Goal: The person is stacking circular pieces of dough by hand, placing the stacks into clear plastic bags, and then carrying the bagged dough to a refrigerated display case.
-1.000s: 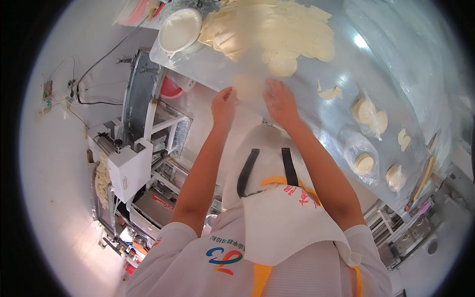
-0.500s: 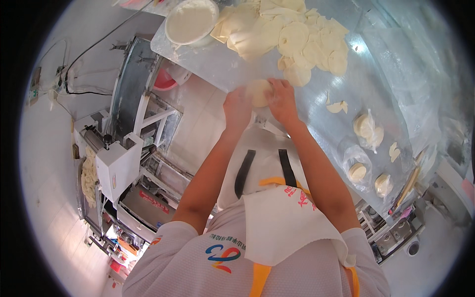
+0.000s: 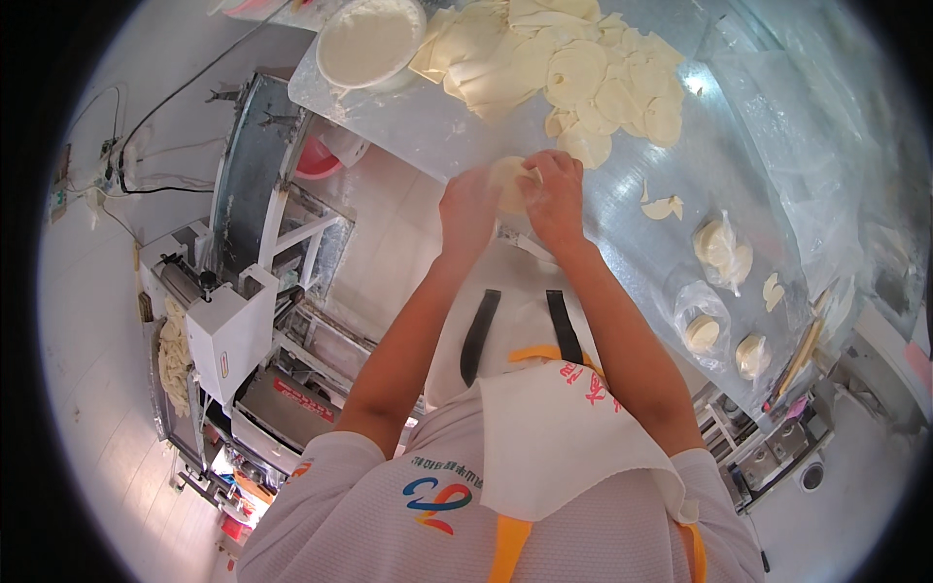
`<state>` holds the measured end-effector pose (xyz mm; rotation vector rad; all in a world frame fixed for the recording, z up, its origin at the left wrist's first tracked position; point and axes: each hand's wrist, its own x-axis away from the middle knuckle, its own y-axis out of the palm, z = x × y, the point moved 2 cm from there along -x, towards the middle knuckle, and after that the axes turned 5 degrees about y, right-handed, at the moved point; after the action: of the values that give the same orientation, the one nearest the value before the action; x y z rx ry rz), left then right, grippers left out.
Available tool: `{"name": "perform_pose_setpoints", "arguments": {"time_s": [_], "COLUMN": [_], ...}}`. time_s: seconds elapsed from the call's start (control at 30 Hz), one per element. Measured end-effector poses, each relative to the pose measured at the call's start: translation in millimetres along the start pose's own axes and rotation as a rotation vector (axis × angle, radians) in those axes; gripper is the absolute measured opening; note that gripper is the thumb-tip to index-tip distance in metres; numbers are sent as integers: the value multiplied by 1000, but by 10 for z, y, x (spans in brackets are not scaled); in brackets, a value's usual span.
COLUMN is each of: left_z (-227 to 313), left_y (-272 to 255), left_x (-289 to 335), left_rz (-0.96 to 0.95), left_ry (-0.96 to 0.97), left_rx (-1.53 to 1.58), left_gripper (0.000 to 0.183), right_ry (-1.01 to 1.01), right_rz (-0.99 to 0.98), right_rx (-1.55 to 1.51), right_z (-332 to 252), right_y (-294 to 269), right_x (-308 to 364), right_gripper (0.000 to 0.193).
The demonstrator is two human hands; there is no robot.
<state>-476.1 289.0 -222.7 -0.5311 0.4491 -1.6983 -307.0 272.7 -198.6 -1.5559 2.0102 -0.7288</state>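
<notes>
Between my hands, over the near edge of the metal table [image 3: 418, 136], is a pale round dough wrapper stack [image 3: 509, 180]. My left hand [image 3: 469, 209] curls against its left side, slightly hazy. My right hand [image 3: 556, 189] pinches its right side, thumb and fingers closed at the rim. Beyond my hands, many thin dough rounds [image 3: 578, 78] lie overlapped in a heap. Toward the right, several small stacks of rounds sit in clear plastic bags, one bagged stack [image 3: 722, 248] nearest the middle.
A white tub of flour [image 3: 367, 44] stands at the far left of the table. Dough scraps [image 3: 663, 208] lie right of my hands. A clear plastic sheet [image 3: 812, 146] covers the right side, with a rolling pin [image 3: 805, 350] nearby. A dough machine [image 3: 228, 330] stands at left.
My right hand's fingers have shifted a little on the dough rounds, which look tilted more edge-on. My left hand stays at nearly the same place.
</notes>
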Motion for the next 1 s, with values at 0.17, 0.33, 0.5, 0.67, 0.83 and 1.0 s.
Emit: {"name": "perform_pose_setpoints", "arguments": {"time_s": [0.17, 0.33, 0.5, 0.67, 0.83, 1.0], "left_z": [-58, -47, -256, -49, 304, 775], "left_y": [-10, -100, -520, -633, -406, 119], "left_x": [-9, 54, 377, 434, 349, 123], "left_rz": [-23, -54, -103, -262, -435, -609], "left_ry": [-130, -134, -339, -491, -453, -471], "left_rx": [103, 201, 523, 617, 676, 797], "left_gripper": [30, 30, 32, 21, 17, 24], "right_ry": [218, 279, 716, 755, 685, 697], "right_rz": [-145, -292, -466, -274, -111, -65], "right_rx": [-49, -11, -617, -695, -366, -354], "right_z": [-58, -152, -817, -568, -255, -324], "right_y": [73, -41, -955, -1381, -1783, -2077], "right_x": [3, 58, 145, 119, 161, 350], "right_gripper": [27, 33, 35, 35, 34, 36]}}
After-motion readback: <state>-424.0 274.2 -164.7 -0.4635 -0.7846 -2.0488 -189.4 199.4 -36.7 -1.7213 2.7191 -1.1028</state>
